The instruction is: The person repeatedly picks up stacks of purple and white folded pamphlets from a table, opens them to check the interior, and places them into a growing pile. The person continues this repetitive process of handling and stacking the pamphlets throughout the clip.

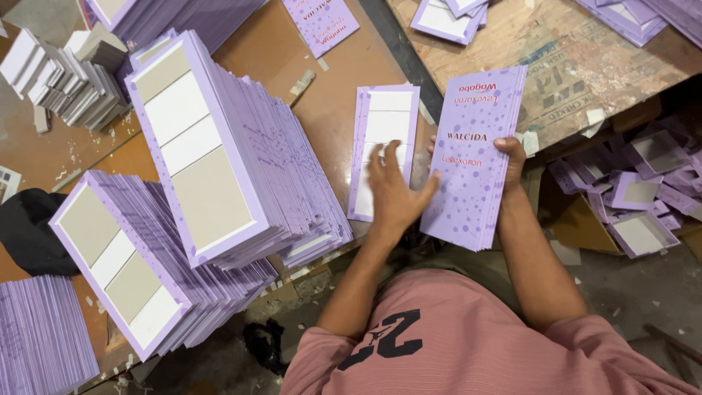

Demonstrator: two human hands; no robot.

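Left hand fingers spread flat on white-panelled card on table, right hand gripping edge of purple card stack beside it.

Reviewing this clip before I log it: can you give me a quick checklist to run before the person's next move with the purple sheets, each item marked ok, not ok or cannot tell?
1. Right hand grips the held stack at its edge: ok.
2. Left hand lies flat on the single sheet, panel side up: ok.
3. Held stack squared, edges aligned: ok.
4. Single sheet lies fully on the table: ok.
5. Big piles at the left stand straight: not ok, they lean and fan out.
6. How many sheets the held stack has: cannot tell.
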